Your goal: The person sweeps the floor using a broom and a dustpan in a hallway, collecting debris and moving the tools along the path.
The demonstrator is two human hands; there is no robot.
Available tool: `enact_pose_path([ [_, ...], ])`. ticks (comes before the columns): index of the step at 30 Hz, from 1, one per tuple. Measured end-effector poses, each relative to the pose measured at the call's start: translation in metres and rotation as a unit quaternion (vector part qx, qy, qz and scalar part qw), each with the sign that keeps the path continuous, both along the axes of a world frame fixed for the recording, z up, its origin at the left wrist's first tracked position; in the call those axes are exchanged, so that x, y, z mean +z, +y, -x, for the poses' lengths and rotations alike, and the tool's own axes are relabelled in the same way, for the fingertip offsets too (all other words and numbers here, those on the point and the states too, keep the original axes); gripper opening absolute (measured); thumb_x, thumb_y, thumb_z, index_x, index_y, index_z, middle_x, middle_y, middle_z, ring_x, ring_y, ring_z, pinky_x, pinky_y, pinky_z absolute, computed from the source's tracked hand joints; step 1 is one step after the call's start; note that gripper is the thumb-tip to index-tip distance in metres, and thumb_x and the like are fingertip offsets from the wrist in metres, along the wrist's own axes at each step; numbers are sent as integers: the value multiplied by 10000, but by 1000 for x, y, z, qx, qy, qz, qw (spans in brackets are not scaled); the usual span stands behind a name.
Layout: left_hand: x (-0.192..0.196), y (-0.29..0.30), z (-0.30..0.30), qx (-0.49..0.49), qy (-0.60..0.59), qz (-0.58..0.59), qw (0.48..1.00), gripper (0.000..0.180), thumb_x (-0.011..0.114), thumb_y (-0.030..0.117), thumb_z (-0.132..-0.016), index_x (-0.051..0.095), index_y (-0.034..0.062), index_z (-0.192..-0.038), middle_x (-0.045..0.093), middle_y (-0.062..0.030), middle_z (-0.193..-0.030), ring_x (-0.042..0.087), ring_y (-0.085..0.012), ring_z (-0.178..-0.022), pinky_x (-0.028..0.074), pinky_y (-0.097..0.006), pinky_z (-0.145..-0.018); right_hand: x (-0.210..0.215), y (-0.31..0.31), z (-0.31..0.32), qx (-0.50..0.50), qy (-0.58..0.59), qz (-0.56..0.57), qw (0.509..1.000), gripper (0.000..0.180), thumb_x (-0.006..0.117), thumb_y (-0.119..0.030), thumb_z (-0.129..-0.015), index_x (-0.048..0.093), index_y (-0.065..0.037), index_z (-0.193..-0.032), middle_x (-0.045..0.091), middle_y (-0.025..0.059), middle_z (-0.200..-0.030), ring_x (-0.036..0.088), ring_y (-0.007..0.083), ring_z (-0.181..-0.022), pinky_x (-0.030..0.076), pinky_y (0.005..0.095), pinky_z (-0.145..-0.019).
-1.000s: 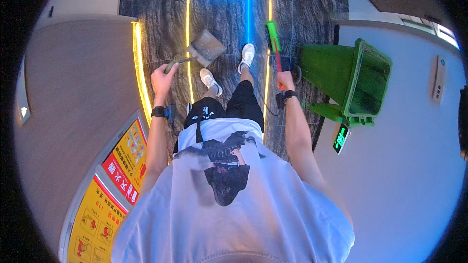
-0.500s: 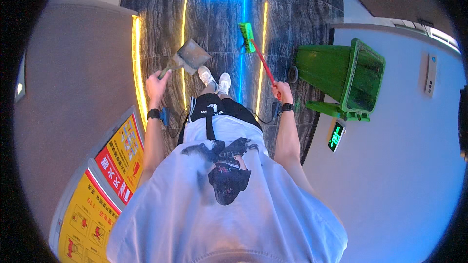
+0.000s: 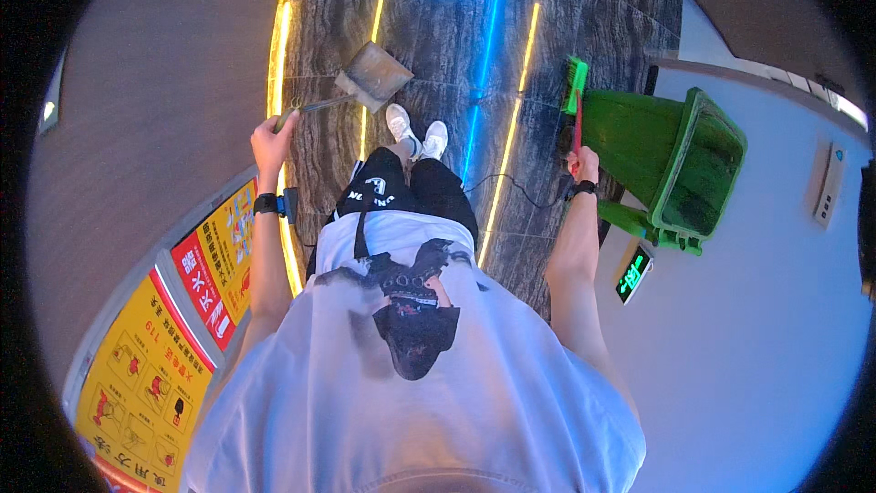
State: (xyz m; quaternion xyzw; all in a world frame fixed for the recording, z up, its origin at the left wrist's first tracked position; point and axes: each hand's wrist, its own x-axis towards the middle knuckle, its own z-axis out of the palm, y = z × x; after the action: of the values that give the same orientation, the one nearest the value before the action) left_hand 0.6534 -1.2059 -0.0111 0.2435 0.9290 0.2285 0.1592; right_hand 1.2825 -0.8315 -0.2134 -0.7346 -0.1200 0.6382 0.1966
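My left hand [image 3: 272,148] is closed around the handle of a dustpan [image 3: 376,76], whose dirty grey metal pan is held out ahead and to the left of my feet. In my right hand [image 3: 582,164] is the red handle of a brush [image 3: 574,84] with a bright green head and bristles. That brush hangs at the right, beside the body of a green wheeled bin [image 3: 639,137] and overlapping its near left edge in the view. The bin's lid hangs open, and its dark inside shows.
A grey wall panel [image 3: 173,82] runs along the left, with red and yellow poster boxes [image 3: 155,383] below it. On the right stand a white wall [image 3: 730,329] and a small green lit sign [image 3: 633,275]. Yellow and blue light strips line the dark tiled floor [image 3: 438,46].
My right hand has swung the brush to the right, from over the floor to beside the bin. My left hand has moved slightly left and up in the view, still with the dustpan.
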Motion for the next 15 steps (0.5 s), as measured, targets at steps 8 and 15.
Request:
enact_pose_path([
  [8, 9, 12, 26, -26, -40, -4, 999, 501, 748, 485, -872, 725, -13, -824, 622, -140, -625, 595, -172, -587, 480, -361, -602, -74, -6, -15, 150, 54, -31, 987, 243, 534, -98, -848, 464, -71, -617, 582, 70, -585, 557, 207, -486, 397, 349, -403],
  [15, 9, -21, 91, -70, -68, 52, 994, 481, 753, 475, -865, 732, -5, -842, 560, -131, -572, 536, -179, -546, 461, -365, -580, -18, -101, 168, 111, -61, -12, 992, 261, 470, 29, -814, 340, -87, -621, 404, 90, -546, 410, 207, -393, 357, 348, -365],
])
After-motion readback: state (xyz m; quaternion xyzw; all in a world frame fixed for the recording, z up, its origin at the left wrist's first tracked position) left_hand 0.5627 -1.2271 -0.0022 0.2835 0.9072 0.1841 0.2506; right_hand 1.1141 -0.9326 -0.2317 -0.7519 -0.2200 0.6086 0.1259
